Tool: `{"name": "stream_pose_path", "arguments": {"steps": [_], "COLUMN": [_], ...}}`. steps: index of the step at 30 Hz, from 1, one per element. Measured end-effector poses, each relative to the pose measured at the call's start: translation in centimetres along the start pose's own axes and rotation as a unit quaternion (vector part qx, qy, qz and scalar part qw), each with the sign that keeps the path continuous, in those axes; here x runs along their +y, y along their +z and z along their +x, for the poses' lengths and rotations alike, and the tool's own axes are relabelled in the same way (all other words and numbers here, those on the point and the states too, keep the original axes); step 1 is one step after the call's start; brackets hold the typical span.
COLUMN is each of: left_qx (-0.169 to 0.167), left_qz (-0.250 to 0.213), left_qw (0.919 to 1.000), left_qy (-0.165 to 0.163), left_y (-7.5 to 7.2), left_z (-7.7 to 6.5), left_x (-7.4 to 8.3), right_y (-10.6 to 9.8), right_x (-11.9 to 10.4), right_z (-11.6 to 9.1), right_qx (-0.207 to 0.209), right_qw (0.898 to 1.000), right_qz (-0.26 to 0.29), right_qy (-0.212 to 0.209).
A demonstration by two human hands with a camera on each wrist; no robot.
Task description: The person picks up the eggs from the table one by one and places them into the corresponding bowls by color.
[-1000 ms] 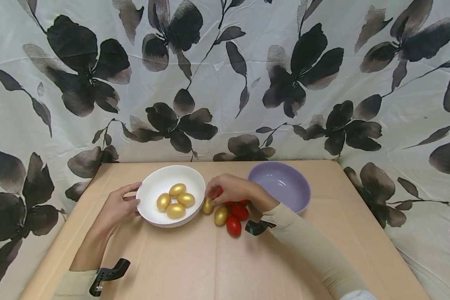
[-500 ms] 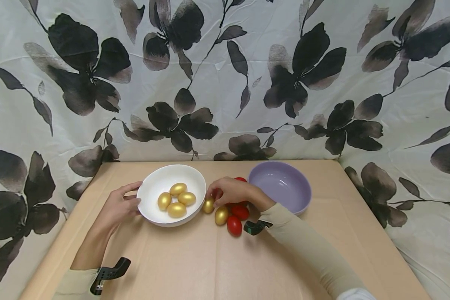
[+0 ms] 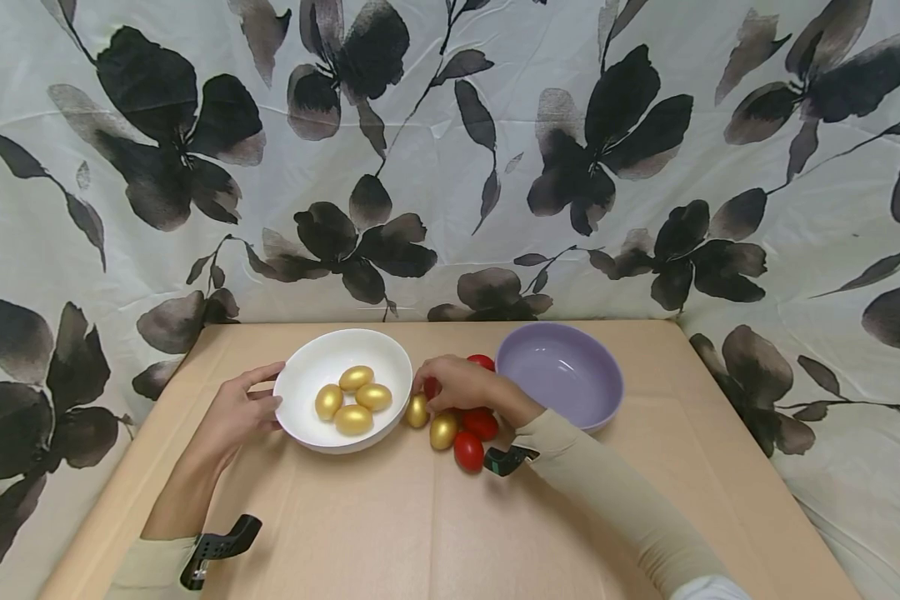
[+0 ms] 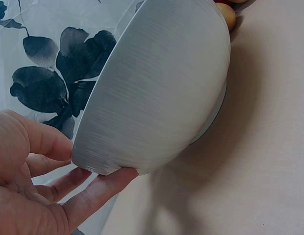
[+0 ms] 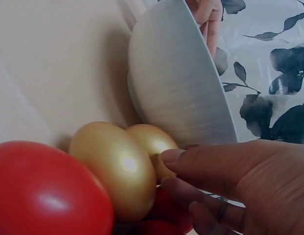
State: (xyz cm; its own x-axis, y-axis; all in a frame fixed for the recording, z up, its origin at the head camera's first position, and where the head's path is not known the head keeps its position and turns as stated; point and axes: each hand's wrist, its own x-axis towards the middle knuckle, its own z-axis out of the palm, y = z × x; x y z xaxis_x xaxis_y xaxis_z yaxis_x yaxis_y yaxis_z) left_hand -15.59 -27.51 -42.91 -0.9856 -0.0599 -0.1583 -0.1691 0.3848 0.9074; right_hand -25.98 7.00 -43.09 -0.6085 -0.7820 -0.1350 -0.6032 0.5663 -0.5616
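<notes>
My left hand (image 3: 240, 408) rests its spread fingers against the outside of the white bowl (image 3: 297, 392), just below the rim. Several gold eggs (image 3: 353, 420) lie in that bowl. To its right my right hand (image 3: 461, 383) reaches over a cluster of red and gold eggs, fingers loosely bent. Its thumb and fingertips are at the edge of the gold egg (image 5: 151, 142) nearest the white bowl. Beside that lies another gold egg (image 5: 113, 169), with a red egg (image 5: 44, 188) next to it. More red eggs (image 3: 481, 423) are partly hidden under the right hand.
A purple bowl (image 3: 606, 367) stands at the back right, behind the right forearm. The pale wooden table (image 3: 360, 517) ends against a flowered cloth (image 3: 450, 167). Black wrist devices (image 3: 217, 550) sit on both sleeves.
My right hand shifts slightly and its wrist moves a little to the left, uncovering more of the red egg at the back. The left hand and both bowls stay in place.
</notes>
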Motion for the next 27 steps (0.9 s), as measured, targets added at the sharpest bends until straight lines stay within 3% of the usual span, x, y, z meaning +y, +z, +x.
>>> {"name": "stream_pose_path", "arguments": {"steps": [8, 18, 27], "left_qx": [0.001, -0.003, -0.005], "left_qz": [0.004, 0.002, 0.003], "left_qw": [1.0, 1.0, 1.0], "left_qy": [-0.002, -0.003, -0.003], "left_y": [-0.1, -0.2, -0.3], "left_z": [-0.1, -0.2, -0.2], "left_x": [0.0, 0.1, 0.0], "right_y": [0.8, 1.1, 1.1], "right_x": [-0.2, -0.7, -0.5], "right_z": [0.1, 0.4, 0.3], "right_qx": [0.019, 0.01, -0.004], "right_qw": [1.0, 0.999, 0.999], "right_qz": [-0.015, -0.029, -0.037], "right_qy": [0.016, 0.041, 0.01]}}
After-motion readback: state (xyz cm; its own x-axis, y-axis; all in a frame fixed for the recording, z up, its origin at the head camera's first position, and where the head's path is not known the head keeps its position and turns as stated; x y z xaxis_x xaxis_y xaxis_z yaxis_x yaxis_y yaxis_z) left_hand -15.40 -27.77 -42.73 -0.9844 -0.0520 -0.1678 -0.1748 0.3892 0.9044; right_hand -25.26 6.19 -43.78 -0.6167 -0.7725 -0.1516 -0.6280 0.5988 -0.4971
